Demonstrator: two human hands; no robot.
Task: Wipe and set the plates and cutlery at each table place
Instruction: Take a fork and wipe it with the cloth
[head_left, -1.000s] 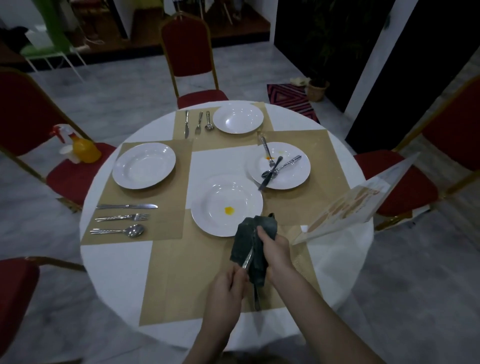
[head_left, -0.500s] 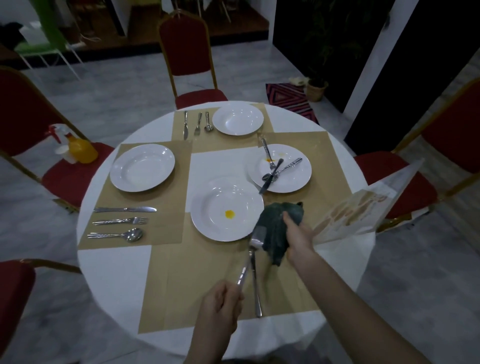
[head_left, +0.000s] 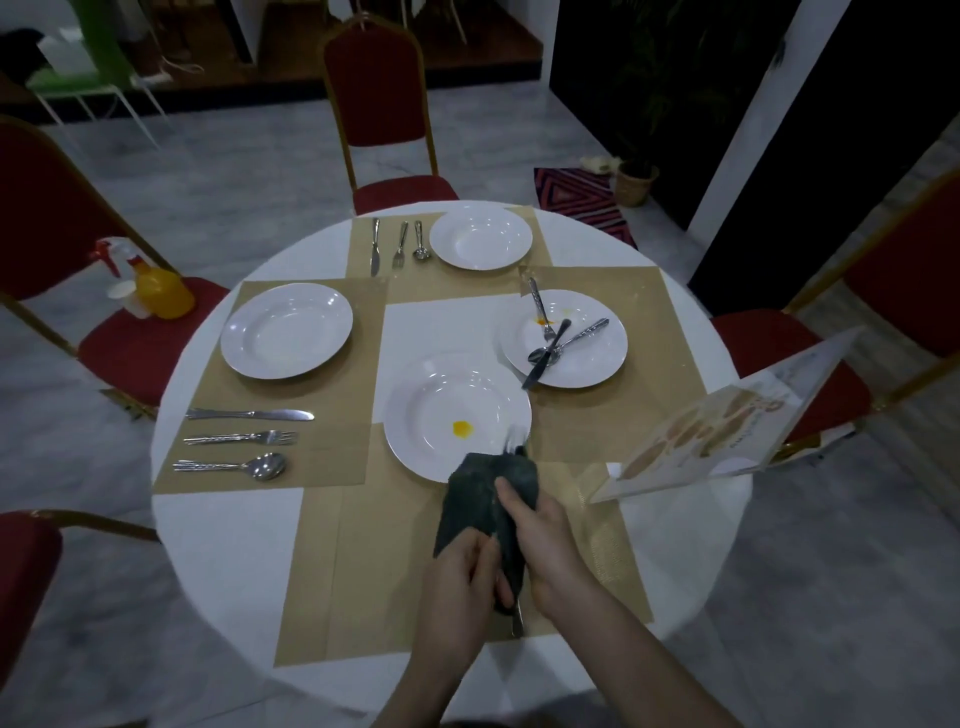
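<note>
On the round table (head_left: 218, 525), the stained near plate (head_left: 415, 410) waits unwiped. The dark cloth (head_left: 478, 499), lifted clear half a second ago, now wraps the fork (head_left: 515, 448) again: right hand (head_left: 545, 545) curls round cloth, left hand (head_left: 457, 582) grips the handle end, so wiping continues.

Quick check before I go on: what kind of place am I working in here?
Probably a restaurant or banquet dining room: a round table with four placemat settings, red banquet chairs around it, and a standing menu card at its right edge.
</note>
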